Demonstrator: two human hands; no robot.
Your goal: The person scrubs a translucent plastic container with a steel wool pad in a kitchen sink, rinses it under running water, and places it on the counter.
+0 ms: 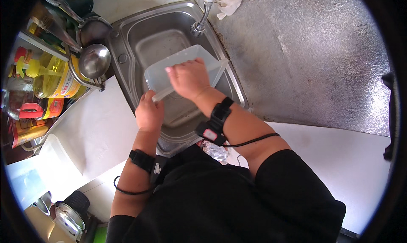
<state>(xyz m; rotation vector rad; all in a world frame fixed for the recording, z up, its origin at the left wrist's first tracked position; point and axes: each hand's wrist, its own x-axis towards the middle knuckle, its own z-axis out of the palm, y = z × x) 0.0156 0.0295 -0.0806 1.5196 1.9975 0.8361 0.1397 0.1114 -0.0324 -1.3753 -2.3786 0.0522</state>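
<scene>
A translucent plastic container [178, 58] is held tilted over the stainless steel sink [149, 47]. At the near left corner of its rim, my left hand [149, 112] grips the edge with curled fingers. My right hand [190, 77] is at the container's mouth, fingers bent and thumb pointing left. What lies under its fingers, if anything, is hidden. Above the far right part of the basin hangs a faucet [198, 26] with a flexible metal neck.
Left of the sink, a steel ladle [94, 61] hangs from a rack near oil bottles [51, 80]. Another translucent plastic container [57, 160] stands on the white counter [95, 115]. A textured metal sheet [305, 58] covers the right side. A crumpled cloth or bag [229, 1] hangs beside the faucet.
</scene>
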